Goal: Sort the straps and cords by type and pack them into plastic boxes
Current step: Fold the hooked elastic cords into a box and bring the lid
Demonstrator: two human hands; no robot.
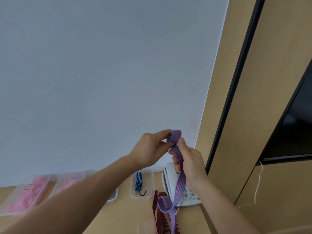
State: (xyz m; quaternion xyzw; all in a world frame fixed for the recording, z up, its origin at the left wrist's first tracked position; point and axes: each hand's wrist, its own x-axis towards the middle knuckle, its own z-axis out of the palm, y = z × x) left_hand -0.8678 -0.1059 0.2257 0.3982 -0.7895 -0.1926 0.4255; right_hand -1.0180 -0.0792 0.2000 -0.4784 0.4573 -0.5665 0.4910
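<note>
Your left grip pinches the folded top of a flat elastic strap striped in blue and red. The thumb and fingertips close on the fold, high above the telephone. Your right grip is wrapped around the same strap just under that fold, directly above the telephone, with the thumb raised against the fold. Both grips are grasping the strap, and neither is relaxed.

From your right grip the strap hangs down in front of the telephone's keypad. It curls into an open loop at the telephone's near left corner and runs on out of the bottom of the view.

A red-and-black striped strap lies on the wooden surface, just left of the telephone and partly behind the hanging loop. Immediately left of the telephone stands a clear plastic box. It holds a folded blue striped strap with a black hook.

Further left of the telephone, another box is mostly hidden by your left forearm. Beyond it are two clear boxes filled with pink material, too blurred to tell its type.

To the right of the telephone a thin white cord hangs down a wooden panel.
</note>
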